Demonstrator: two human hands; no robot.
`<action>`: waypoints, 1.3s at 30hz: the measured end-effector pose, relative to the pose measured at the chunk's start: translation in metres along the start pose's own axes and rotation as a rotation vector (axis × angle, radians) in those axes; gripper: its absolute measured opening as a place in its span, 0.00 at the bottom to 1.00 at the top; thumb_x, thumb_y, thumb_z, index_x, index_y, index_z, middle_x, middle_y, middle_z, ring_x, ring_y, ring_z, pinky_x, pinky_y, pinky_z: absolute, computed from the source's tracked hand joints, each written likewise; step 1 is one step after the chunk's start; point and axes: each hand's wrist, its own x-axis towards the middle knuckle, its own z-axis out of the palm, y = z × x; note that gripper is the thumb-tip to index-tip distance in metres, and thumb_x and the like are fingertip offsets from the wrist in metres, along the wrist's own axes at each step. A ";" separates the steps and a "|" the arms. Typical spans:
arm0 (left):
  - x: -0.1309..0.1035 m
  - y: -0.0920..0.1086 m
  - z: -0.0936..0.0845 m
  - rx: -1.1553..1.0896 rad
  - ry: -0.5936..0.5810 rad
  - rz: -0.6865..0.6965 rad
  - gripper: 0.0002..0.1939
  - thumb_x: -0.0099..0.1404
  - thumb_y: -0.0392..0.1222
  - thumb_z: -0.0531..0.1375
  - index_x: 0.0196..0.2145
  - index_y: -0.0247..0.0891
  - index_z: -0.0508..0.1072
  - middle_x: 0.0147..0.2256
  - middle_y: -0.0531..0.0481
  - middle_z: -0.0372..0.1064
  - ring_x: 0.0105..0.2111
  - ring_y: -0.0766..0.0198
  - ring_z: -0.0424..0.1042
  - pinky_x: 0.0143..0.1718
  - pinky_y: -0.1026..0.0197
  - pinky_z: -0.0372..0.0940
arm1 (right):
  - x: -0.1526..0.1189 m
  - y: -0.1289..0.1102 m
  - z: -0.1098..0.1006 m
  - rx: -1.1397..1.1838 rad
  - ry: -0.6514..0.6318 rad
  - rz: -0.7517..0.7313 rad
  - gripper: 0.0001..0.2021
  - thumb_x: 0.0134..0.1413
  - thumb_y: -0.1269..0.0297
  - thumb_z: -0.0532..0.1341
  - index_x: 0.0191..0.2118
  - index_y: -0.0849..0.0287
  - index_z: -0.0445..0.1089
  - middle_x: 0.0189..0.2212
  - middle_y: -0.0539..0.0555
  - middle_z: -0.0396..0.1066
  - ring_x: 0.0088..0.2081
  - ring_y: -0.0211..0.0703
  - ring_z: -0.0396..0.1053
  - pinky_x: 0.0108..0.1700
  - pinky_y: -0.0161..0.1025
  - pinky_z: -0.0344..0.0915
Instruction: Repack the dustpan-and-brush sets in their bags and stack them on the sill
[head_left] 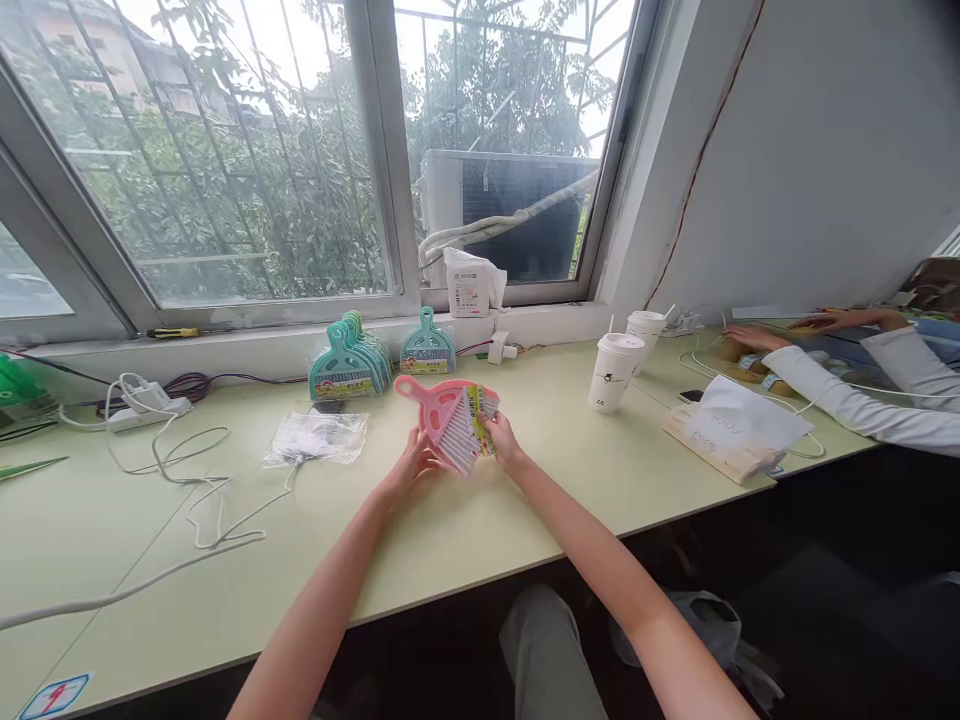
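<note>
A pink dustpan with a small white-bristled brush lying in it is held just over the table in front of me. A yellow-green label wraps around the brush. My left hand grips the dustpan's lower left edge. On the right side, my right hand has its fingers closed on the set by the label. Behind it, a row of green dustpan sets and one separate green set stand by the window sill.
A clear plastic bag, white cables and a power strip lie to the left. Paper cups, a tissue pack and a phone are at right. Another person's hands and sleeves rest on the far right table.
</note>
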 end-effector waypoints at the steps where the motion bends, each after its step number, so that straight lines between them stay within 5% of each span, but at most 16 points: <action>1: 0.000 0.000 0.004 -0.049 -0.029 0.014 0.37 0.58 0.59 0.59 0.60 0.45 0.54 0.48 0.41 0.68 0.42 0.56 0.72 0.41 0.55 0.68 | 0.002 0.000 0.000 -0.069 -0.033 0.001 0.11 0.48 0.59 0.67 0.36 0.57 0.70 0.34 0.51 0.77 0.35 0.41 0.75 0.35 0.36 0.73; 3: 0.001 0.001 0.003 -0.094 0.041 0.036 0.36 0.55 0.55 0.63 0.59 0.44 0.58 0.51 0.42 0.67 0.45 0.55 0.71 0.39 0.58 0.68 | 0.009 0.000 -0.006 -0.220 -0.030 0.030 0.10 0.48 0.57 0.67 0.30 0.58 0.70 0.26 0.50 0.76 0.28 0.39 0.74 0.28 0.33 0.70; 6: 0.003 0.005 -0.009 -0.066 0.211 -0.015 0.32 0.57 0.57 0.60 0.57 0.43 0.62 0.48 0.45 0.70 0.40 0.57 0.73 0.33 0.61 0.68 | 0.021 -0.007 -0.027 -0.251 0.176 0.067 0.18 0.53 0.49 0.61 0.24 0.58 0.66 0.15 0.49 0.69 0.17 0.36 0.66 0.17 0.31 0.60; 8: 0.004 0.006 -0.017 -0.036 0.283 -0.028 0.31 0.59 0.60 0.57 0.56 0.44 0.63 0.45 0.46 0.71 0.38 0.58 0.73 0.31 0.61 0.67 | 0.027 -0.015 -0.043 -0.118 0.309 0.070 0.23 0.58 0.43 0.51 0.26 0.57 0.65 0.16 0.51 0.69 0.16 0.36 0.66 0.16 0.31 0.59; 11: 0.005 0.003 -0.019 0.013 0.296 -0.002 0.30 0.60 0.63 0.54 0.53 0.42 0.66 0.45 0.45 0.72 0.39 0.56 0.73 0.34 0.58 0.68 | 0.026 -0.024 -0.051 -0.036 0.287 0.112 0.26 0.61 0.43 0.44 0.28 0.57 0.66 0.23 0.56 0.73 0.24 0.39 0.72 0.24 0.33 0.66; 14: 0.006 -0.002 -0.012 0.100 0.282 0.004 0.32 0.60 0.65 0.52 0.52 0.39 0.66 0.47 0.43 0.71 0.44 0.53 0.72 0.40 0.55 0.68 | 0.012 -0.018 -0.032 -0.321 0.171 -0.010 0.22 0.61 0.46 0.49 0.30 0.58 0.69 0.29 0.57 0.73 0.29 0.42 0.73 0.32 0.38 0.69; 17: 0.006 -0.008 -0.003 0.200 0.226 0.053 0.33 0.60 0.63 0.54 0.56 0.40 0.63 0.51 0.42 0.68 0.50 0.53 0.69 0.47 0.54 0.65 | -0.007 -0.003 0.003 -0.777 -0.030 -0.475 0.14 0.60 0.54 0.53 0.34 0.54 0.72 0.38 0.56 0.73 0.42 0.47 0.70 0.46 0.43 0.67; 20: 0.006 -0.011 0.004 0.263 0.168 0.163 0.31 0.62 0.61 0.53 0.57 0.40 0.63 0.56 0.42 0.65 0.56 0.54 0.64 0.56 0.54 0.58 | -0.022 0.007 0.028 -1.096 -0.168 -0.733 0.09 0.60 0.61 0.54 0.40 0.53 0.71 0.42 0.57 0.71 0.48 0.50 0.65 0.53 0.47 0.61; 28: 0.004 0.005 0.014 0.257 0.024 0.258 0.30 0.66 0.59 0.49 0.55 0.34 0.66 0.54 0.42 0.67 0.53 0.54 0.66 0.56 0.54 0.59 | -0.024 -0.002 0.024 -1.154 -0.077 -0.700 0.10 0.63 0.65 0.49 0.33 0.55 0.65 0.35 0.53 0.68 0.41 0.44 0.64 0.45 0.40 0.61; 39: -0.001 0.042 0.019 0.935 0.284 0.261 0.21 0.68 0.43 0.48 0.55 0.43 0.68 0.43 0.45 0.76 0.40 0.57 0.74 0.41 0.60 0.63 | -0.032 -0.023 0.032 -1.366 -0.017 -0.853 0.11 0.63 0.56 0.51 0.35 0.56 0.64 0.36 0.56 0.67 0.40 0.48 0.62 0.42 0.42 0.59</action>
